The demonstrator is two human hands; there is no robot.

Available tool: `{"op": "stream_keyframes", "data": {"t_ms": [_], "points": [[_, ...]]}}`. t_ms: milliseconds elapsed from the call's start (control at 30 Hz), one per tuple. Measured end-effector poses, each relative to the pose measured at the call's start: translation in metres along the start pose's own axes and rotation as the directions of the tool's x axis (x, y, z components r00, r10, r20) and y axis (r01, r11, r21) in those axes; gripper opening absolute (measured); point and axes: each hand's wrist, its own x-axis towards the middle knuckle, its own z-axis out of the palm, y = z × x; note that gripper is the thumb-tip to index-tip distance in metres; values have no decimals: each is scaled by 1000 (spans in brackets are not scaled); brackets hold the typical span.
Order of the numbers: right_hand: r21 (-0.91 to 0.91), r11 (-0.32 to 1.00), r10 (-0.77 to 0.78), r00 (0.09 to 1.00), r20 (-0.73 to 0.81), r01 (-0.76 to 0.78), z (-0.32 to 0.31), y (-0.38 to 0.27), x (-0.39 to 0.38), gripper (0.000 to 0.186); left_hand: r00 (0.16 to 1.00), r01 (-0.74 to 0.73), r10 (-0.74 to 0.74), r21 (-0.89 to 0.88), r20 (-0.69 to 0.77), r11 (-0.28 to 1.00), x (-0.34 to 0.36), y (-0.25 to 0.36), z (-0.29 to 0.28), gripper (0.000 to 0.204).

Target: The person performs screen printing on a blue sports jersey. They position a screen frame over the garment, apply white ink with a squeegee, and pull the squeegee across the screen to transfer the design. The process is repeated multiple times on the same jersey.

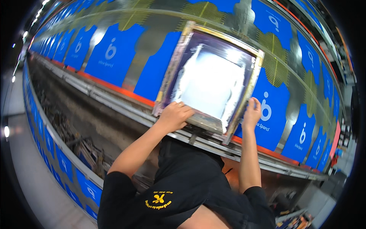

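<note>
A screen-printing frame (257, 61) with white ink spread over a dark mesh lies tilted across the bench, above blue fabric pieces bearing white prints. My left hand (176, 116) has its fingers bent over the frame's lower-left bar, gripping it. Beside the frame's right bar is my right hand (251, 112), fingers curled at that edge; the fingertips are small, and I cannot make out exactly what they hold.
Rows of blue fabric pieces (106, 65) run along the long curved bench, among yellow-striped patches. A metal rail (95, 91) edges it near my body. At the left, another bench (72, 171) with blue pieces stands beside a grey walkway (42, 183). Dark clutter fills the gap between.
</note>
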Motion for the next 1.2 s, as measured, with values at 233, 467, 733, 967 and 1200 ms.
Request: {"op": "stream_keyframes", "data": {"t_ms": [233, 467, 733, 967, 1200], "points": [[-31, 990, 134, 991, -25, -135, 109, -33, -55, 26, 997, 16, -16, -2, 81, 1000, -41, -85, -50, 54], [-204, 970, 127, 992, -24, -129, 124, -42, -64, 31, 993, -73, 72, 2, 88, 997, 41, -147, -76, 43], [-322, 925, 207, 978, -25, -203, 123, -38, -59, 32, 994, -109, 108, 53, 16, 993, 214, -219, -89, 23], [-461, 879, -168, 984, -54, 125, 142, -77, -30, 49, 993, -39, 26, 111, 117, 993, 245, -243, -71, 28], [-539, 524, -273, 730, 627, 659, 250, -161, 78, 39, 992, 7, -26, 157, 124, 988, 253, -240, -76, 33]]}}
